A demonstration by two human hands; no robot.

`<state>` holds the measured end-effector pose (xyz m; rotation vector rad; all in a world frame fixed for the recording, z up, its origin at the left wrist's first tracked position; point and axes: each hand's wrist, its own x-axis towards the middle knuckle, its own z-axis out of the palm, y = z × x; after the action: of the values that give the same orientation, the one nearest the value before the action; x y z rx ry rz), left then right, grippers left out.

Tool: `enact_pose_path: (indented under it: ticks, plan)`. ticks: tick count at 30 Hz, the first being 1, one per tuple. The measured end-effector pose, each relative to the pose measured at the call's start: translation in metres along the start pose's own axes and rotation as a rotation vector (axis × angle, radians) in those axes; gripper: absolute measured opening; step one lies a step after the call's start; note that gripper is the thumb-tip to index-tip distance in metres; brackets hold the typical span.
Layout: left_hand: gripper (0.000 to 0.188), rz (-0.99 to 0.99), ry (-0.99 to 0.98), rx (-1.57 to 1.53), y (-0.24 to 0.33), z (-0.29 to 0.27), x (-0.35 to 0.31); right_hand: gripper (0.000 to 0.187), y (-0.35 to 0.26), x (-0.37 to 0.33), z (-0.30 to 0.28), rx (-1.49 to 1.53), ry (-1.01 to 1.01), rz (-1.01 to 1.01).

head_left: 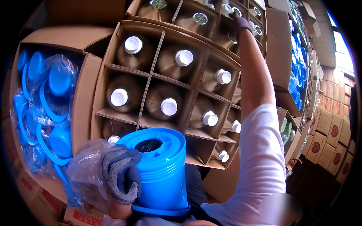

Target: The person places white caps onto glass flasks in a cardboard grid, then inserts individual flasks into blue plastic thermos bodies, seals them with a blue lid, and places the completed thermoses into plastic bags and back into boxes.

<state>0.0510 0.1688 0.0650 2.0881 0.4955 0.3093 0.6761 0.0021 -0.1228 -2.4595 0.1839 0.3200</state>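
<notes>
Boxes (330, 128) stand stacked right of the divided carton (149, 80). The left hand (122, 171) curls against a blue container (164, 184), the right hand (239, 24) among farther bottles (200, 19); I cannot tell either grip.

Blue container (166, 188), white caps (169, 107), brown carton (181, 39), dark-and-grey glove (120, 175).

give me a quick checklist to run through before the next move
1. Left hand against the blue container: ok, touching its side.
2. Top opening uncovered: ok, dark hole visible.
3. Plastic bag clear of left hand: not ok, it bunches against it.
4. Near carton's bottles all capped: cannot tell, some partly hidden.
5. Right hand's grip: cannot tell, fingertips unclear at the far carton.
</notes>
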Motion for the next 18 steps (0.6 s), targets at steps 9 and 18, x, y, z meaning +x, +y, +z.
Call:
enact_pose_path:
  ticks: [9, 18]
  plan:
    - [0.021, 0.097, -0.026, 0.042, 0.015, -0.011, -0.012, 0.033, -0.022, -0.15, -0.047, 0.746, 0.128, -0.736]
    - [0.033, 0.448, 0.38, -0.245, 0.004, -0.027, -0.1, 0.053, 0.004, -0.37, -0.066, 0.202, 0.233, -1.104]
